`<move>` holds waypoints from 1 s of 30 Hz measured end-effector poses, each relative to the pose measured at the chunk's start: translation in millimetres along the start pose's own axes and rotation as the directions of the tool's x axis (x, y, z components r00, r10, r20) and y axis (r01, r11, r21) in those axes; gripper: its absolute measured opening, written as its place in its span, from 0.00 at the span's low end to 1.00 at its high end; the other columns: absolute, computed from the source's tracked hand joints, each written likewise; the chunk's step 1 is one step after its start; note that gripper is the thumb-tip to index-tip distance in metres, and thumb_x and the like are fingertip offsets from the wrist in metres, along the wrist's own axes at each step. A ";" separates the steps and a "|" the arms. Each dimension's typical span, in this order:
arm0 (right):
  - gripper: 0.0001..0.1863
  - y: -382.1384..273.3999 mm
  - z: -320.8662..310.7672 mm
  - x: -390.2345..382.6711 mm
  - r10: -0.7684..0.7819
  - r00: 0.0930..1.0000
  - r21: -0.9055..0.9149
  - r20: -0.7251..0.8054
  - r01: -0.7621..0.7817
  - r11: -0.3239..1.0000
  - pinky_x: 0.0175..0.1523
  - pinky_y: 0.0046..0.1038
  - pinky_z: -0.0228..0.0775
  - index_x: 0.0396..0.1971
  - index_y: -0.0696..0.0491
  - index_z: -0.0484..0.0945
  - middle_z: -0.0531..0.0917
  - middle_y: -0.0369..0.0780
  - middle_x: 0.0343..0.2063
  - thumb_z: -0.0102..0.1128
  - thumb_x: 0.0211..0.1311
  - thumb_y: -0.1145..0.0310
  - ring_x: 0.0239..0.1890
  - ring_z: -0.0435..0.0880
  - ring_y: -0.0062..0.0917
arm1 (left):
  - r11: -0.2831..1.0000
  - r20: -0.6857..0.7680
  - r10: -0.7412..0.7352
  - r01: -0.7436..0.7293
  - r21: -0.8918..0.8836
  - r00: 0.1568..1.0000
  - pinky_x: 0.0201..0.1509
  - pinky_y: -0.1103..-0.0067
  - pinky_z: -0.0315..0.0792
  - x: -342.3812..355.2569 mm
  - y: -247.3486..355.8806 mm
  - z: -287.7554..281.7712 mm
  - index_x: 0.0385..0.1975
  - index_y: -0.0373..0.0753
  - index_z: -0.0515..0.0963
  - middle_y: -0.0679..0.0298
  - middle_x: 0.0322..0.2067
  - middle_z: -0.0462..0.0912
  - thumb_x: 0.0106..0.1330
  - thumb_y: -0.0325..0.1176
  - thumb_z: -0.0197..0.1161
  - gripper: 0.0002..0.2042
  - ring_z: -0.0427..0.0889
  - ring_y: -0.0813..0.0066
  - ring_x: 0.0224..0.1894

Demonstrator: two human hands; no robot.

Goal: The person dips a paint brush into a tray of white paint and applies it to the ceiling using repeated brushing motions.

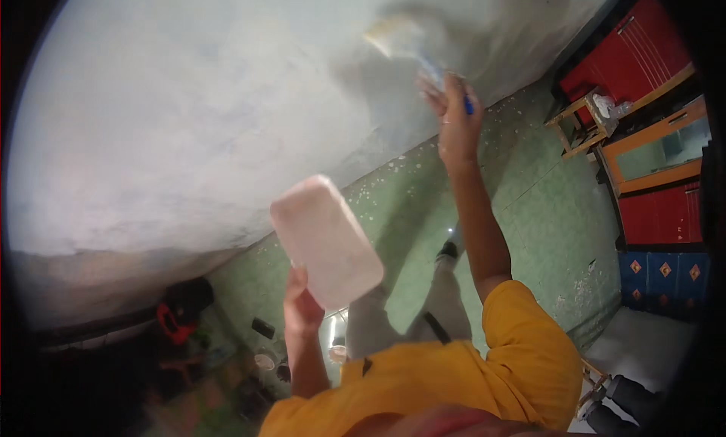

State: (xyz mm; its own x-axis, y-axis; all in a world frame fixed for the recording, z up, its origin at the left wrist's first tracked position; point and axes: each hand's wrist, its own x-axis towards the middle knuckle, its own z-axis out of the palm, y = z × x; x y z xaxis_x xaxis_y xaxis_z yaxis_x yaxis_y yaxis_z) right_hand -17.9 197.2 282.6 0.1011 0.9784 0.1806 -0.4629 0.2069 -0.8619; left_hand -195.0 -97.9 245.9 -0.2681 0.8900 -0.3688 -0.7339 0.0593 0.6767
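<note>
The brush (408,41) is up by the white wall (189,119), contact unclear; overloaded bristles could drip onto the green floor (552,191). They point up-left, the long axis slanting down-right through the handle, wrapped by the right hand (457,110). The left hand (304,307) pinches the lower edge of a pale tray (327,240).
</note>
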 end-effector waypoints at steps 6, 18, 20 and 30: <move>0.14 -107.7 -13.5 -54.2 -0.029 1.000 0.078 -0.002 0.029 0.997 0.38 0.23 0.76 0.44 0.63 0.72 0.81 0.45 0.35 0.48 0.65 0.68 0.33 0.82 0.26 | 0.988 0.143 0.059 -0.078 0.134 0.988 0.61 0.70 0.61 -16.3 51.1 53.9 0.61 0.35 0.55 0.59 0.56 0.67 0.60 0.44 0.58 0.33 0.67 0.66 0.58; 0.10 -178.6 -60.6 -155.0 0.149 0.989 -0.075 0.018 -0.147 0.986 0.29 0.21 0.69 0.34 0.61 0.74 0.78 0.39 0.28 0.49 0.65 0.69 0.23 0.76 0.20 | 0.988 0.195 0.105 -0.124 0.090 0.975 0.59 0.68 0.63 -23.7 -1.6 124.8 0.60 0.35 0.54 0.57 0.53 0.66 0.59 0.42 0.58 0.33 0.68 0.65 0.56; 0.12 -186.3 -65.9 -156.6 -0.011 0.981 -0.348 0.195 0.079 0.934 0.29 0.21 0.70 0.32 0.62 0.74 0.78 0.37 0.24 0.47 0.65 0.68 0.23 0.76 0.18 | 0.987 0.167 0.112 -0.128 0.092 0.980 0.59 0.68 0.63 -30.5 -11.6 135.1 0.60 0.34 0.53 0.56 0.54 0.66 0.57 0.42 0.59 0.34 0.67 0.64 0.56; 0.05 -178.9 -60.7 -134.9 -0.281 0.696 -0.504 0.661 0.689 0.522 0.32 0.32 0.71 0.28 0.60 0.75 0.79 0.44 0.25 0.59 0.50 0.76 0.25 0.77 0.38 | 0.972 0.125 0.204 -0.216 0.093 0.971 0.60 0.69 0.60 -45.9 -49.9 159.2 0.61 0.34 0.51 0.54 0.55 0.62 0.53 0.38 0.63 0.38 0.65 0.64 0.58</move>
State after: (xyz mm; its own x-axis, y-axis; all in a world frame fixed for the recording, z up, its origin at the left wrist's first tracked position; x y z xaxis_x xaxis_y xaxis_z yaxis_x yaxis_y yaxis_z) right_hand 104.7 27.9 383.7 -0.3812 0.6252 0.6811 0.2715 0.7799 -0.5640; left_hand -46.8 -69.8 330.4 -0.3318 0.9329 -0.1402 -0.5970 -0.0926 0.7968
